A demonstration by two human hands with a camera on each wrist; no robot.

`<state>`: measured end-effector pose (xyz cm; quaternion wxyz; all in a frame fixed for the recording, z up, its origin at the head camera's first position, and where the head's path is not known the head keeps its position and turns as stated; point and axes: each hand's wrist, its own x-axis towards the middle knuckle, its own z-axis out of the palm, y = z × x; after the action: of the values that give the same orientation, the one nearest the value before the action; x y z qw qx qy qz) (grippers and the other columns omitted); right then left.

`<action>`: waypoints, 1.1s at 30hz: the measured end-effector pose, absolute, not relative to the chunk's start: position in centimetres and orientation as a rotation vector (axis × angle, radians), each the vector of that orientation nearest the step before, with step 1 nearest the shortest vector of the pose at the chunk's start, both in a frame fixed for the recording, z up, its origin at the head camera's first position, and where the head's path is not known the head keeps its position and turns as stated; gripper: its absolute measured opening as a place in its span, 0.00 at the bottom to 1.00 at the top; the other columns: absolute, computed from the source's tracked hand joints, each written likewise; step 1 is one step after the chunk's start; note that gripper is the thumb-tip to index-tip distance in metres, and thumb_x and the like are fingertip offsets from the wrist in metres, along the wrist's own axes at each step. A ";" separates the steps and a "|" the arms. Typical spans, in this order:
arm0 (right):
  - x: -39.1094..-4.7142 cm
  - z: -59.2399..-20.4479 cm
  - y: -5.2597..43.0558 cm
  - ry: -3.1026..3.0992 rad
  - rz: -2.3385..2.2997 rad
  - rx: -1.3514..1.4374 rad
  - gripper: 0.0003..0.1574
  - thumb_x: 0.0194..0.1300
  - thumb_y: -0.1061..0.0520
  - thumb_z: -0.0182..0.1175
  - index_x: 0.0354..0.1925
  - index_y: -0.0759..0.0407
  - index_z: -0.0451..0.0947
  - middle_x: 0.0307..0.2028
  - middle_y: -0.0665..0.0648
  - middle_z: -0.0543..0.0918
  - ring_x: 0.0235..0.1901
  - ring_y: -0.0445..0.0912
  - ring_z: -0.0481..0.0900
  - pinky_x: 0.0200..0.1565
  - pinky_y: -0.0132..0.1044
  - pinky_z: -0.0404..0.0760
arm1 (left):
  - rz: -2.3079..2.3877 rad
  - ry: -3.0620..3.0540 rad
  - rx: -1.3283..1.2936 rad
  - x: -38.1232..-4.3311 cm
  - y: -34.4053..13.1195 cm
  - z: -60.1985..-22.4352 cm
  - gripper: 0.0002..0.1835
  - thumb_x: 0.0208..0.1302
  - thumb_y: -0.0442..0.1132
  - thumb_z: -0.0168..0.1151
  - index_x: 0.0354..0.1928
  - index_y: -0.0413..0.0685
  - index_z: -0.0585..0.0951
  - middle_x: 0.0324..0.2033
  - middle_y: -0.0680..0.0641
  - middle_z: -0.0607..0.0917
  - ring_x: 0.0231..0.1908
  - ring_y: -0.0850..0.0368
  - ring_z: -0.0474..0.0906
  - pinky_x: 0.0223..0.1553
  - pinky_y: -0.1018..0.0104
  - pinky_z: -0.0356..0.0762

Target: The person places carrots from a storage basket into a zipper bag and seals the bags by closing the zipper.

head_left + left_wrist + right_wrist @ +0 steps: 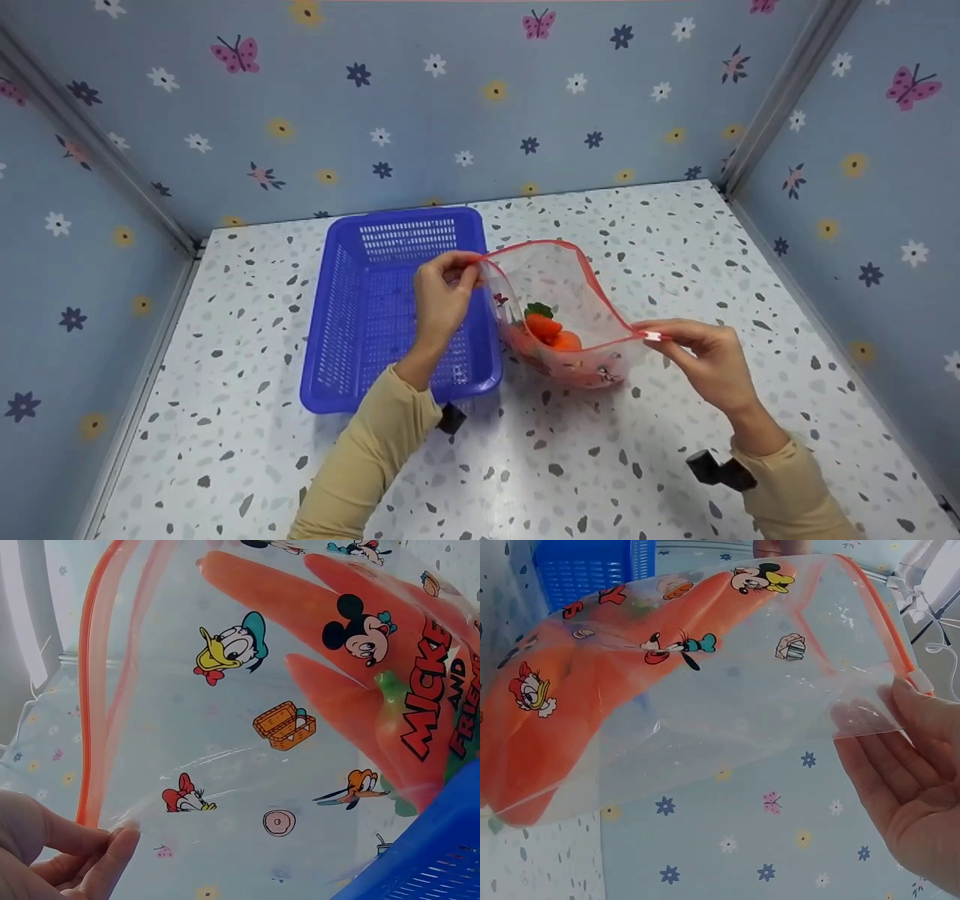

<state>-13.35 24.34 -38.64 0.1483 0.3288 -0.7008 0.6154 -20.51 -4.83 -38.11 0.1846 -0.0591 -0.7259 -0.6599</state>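
Observation:
A clear zip bag (600, 367) with a red rim and cartoon prints stands with its mouth spread wide. Inside it lie several orange carrots (541, 328), with a bit of green leaf (538, 309) at the back. My left hand (442, 300) pinches the left corner of the rim, above the basket's right edge. At the opposite corner, my right hand (709, 360) pinches the rim by the white zip slider (652, 336). In the left wrist view the carrots (337, 712) show through the printed plastic, along with a pale green stem.
A blue plastic basket (401, 401) with slotted walls sits left of the bag, close against it. The speckled white tabletop (555, 480) runs under both. Flower-patterned panels (420, 112) enclose the back and sides.

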 end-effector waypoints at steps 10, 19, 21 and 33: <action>-14.6 -39.2 23.4 -1.892 1.747 0.726 0.06 0.51 0.81 0.52 0.31 0.81 0.73 0.28 0.55 0.82 0.29 0.43 0.80 0.34 0.30 0.77 | -1.684 -2.031 -0.262 -20.1 -5.3 -37.6 0.11 0.57 0.27 0.57 0.43 0.31 0.77 0.39 0.40 0.79 0.42 0.52 0.76 0.43 0.66 0.74; -15.5 -38.5 21.6 -1.703 1.911 0.753 0.06 0.57 0.80 0.46 0.33 0.84 0.70 0.30 0.65 0.82 0.30 0.49 0.81 0.35 0.37 0.78 | -1.474 -1.931 -0.495 -18.8 -4.0 -36.6 0.16 0.59 0.30 0.56 0.49 0.33 0.75 0.47 0.41 0.75 0.52 0.54 0.69 0.54 0.65 0.63; -15.6 -38.5 21.2 -1.702 1.913 0.735 0.05 0.57 0.79 0.46 0.32 0.83 0.70 0.29 0.64 0.82 0.30 0.49 0.82 0.34 0.37 0.78 | -1.415 -1.909 -0.578 -18.5 -3.4 -36.4 0.17 0.58 0.29 0.56 0.50 0.33 0.74 0.48 0.40 0.75 0.53 0.53 0.68 0.54 0.63 0.63; -16.2 -38.3 19.7 -1.767 1.900 0.692 0.05 0.59 0.75 0.49 0.30 0.79 0.71 0.25 0.61 0.81 0.24 0.48 0.80 0.30 0.36 0.78 | -1.338 -1.911 -0.912 -15.4 0.6 -34.5 0.21 0.59 0.35 0.57 0.53 0.34 0.71 0.52 0.40 0.72 0.54 0.56 0.66 0.54 0.65 0.64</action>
<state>-16.21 19.66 -38.33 0.2263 0.2509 -0.6410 0.6892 -15.43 0.64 -34.47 0.3129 -0.3457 -0.7247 -0.5073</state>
